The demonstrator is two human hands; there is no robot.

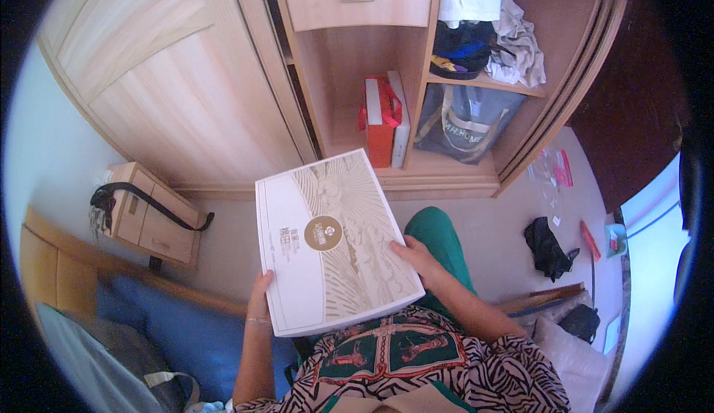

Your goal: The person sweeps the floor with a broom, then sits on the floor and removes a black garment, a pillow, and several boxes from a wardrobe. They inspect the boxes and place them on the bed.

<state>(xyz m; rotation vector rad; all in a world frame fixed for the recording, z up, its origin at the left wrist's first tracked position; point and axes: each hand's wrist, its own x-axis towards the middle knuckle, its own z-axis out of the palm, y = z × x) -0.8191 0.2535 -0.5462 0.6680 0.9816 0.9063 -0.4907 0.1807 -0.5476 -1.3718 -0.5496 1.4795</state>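
Observation:
A large flat white gift box [294, 197] with a gold line pattern and a round gold emblem is held in front of my body, tilted a little. My left hand [261, 294] grips its left edge near the lower corner, thumb on top and the other fingers hidden underneath. On the opposite edge my right hand [418, 258] holds it with the thumb on the lid, its fingers mostly out of sight below. The lid looks closed. Beyond the box, in an open wardrobe compartment, stand an orange-red box [381, 134] with a red ribbon and a slim white box [400, 127].
To the right in the wardrobe are a grey tote bag [468, 123] and a shelf of clothes [520, 45]. A small wooden cabinet [160, 223] with a black strap stands left. A black bag [549, 248] lies on the floor at right; a blue-covered bed [190, 331] is lower left.

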